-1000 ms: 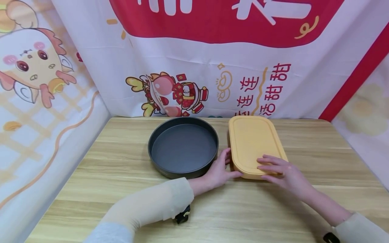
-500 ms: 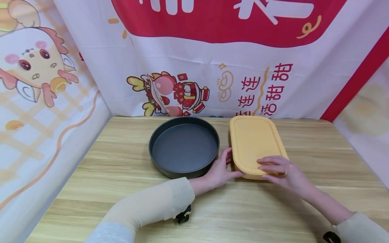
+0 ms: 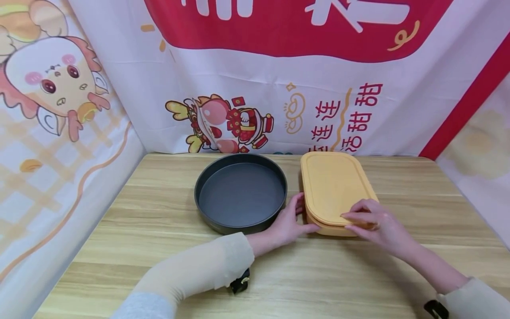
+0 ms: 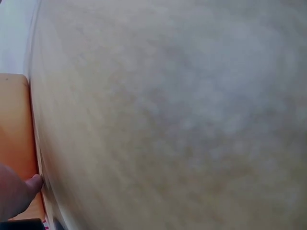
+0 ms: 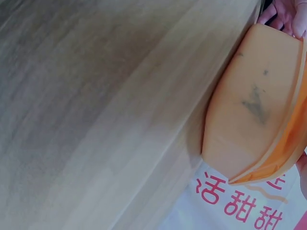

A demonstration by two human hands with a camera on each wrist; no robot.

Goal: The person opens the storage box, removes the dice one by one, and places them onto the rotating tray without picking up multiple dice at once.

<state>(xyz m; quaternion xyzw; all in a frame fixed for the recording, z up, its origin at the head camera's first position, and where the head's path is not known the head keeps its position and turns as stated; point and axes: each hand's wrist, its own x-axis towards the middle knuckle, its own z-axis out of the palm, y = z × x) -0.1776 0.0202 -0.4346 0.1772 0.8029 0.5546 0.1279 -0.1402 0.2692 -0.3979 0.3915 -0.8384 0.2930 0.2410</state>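
Observation:
A yellow-orange rectangular storage box (image 3: 330,231) stands at the right of the middle of the table, under a matching lid (image 3: 332,186). My left hand (image 3: 287,228) holds the box's near left corner, fingers along the left side and thumb at the front. With thumb and fingers my right hand (image 3: 384,228) pinches the lid's near right edge, which is raised off the rim. Seen from the right wrist, the box (image 5: 249,100) has dark marks on its side and a gap under the lid. In the left wrist view the thumb touches the box (image 4: 14,124).
A round dark grey pan (image 3: 241,195) sits left of the box, close to my left hand and forearm. Behind the wooden table (image 3: 303,279) hangs a printed white and red cloth (image 3: 223,66). Another printed cloth (image 3: 99,186) covers the left side.
My right hand's fingers have drawn in from lying on the lid to pinching its edge. The lid's near edge has risen from the box. My left hand stays in place.

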